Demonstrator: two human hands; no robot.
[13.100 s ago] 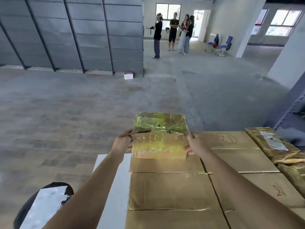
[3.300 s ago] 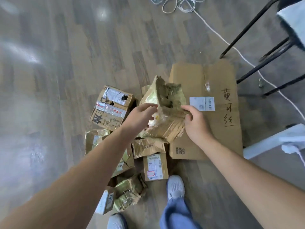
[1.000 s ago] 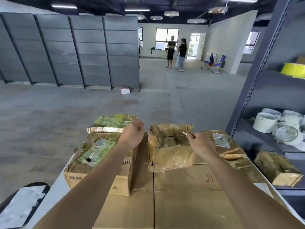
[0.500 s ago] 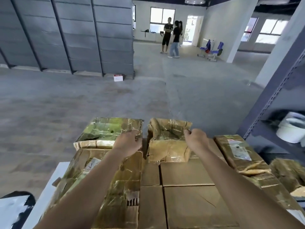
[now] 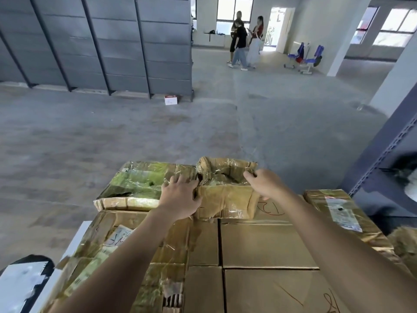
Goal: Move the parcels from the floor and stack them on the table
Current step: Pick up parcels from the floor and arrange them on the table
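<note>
We look down along our two bare forearms at a worktop (image 5: 75,237) with a white edge, covered by a layer of large brown cardboard boxes (image 5: 266,242). On top of those boxes, at the far edge, sits a crumpled brown cardboard parcel (image 5: 225,197) wrapped in clear tape, its top caved in. Our right hand (image 5: 267,184) holds it at the upper right rim, fingers (image 5: 248,175) curled over the edge. Our left hand (image 5: 180,197) lies flat, its straight fingers spread over the corner of a flat green-tinted parcel (image 5: 140,184), which lies just beside the crumpled one on its left. The thumb side of that hand rests against the crumpled parcel's left wall. Nearer us on the left is a big tape-wrapped box (image 5: 106,251) with paper labels. On the right lies a long brown parcel (image 5: 338,213) bearing a white label. Beyond the worktop stretches a grey concrete floor (image 5: 135,136), with grey panel walls (image 5: 112,41), a small white box (image 5: 170,100), a metal shelf rack (image 5: 383,159) at right, and people (image 5: 242,39) standing far off.
</note>
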